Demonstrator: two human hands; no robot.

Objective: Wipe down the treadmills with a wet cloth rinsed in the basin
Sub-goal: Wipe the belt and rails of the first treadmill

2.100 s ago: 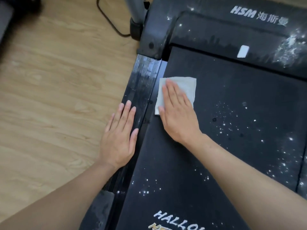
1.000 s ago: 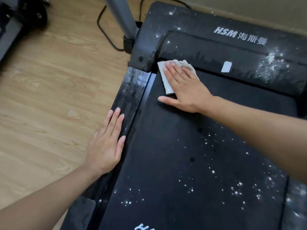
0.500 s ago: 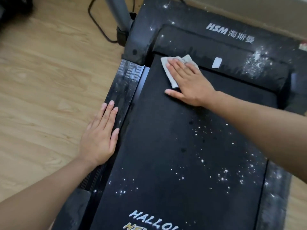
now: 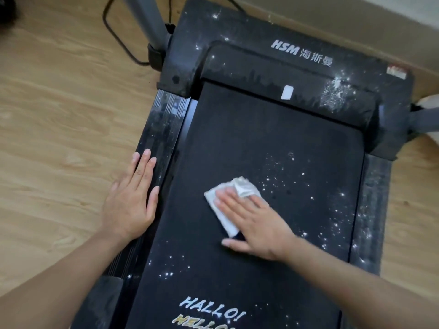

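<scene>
White crumpled cloth [image 4: 245, 188] lies mid-way along the black rubber treadmill belt [image 4: 261, 138], pinned under the right hand [image 4: 251, 224]. That hand's grip is spread: fingers straight and pressing down, nothing pinched, thumb out toward 9 o'clock. Part of the cloth has bunched up past the fingertips at 12 o'clock. The left hand [image 4: 133, 205] rests palm-down on the glossy black ribbed side rail [image 4: 164, 129], at 9 o'clock of the cloth, fingers straight and close together, holding nothing; it looks like a brace. The belt's long axis runs from 6 to 12 o'clock, toward the black motor hood [image 4: 273, 67]. The thickest scatter of white dust specks [image 4: 320, 205] lies from 1 to 4 o'clock of the right hand, just beside it, so that hand is the nearer one and a sweep toward 3 o'clock seems the likely next call. A smaller speck cluster [image 4: 171, 269] sits at 7 o'clock of the cloth. No basin is in view
</scene>
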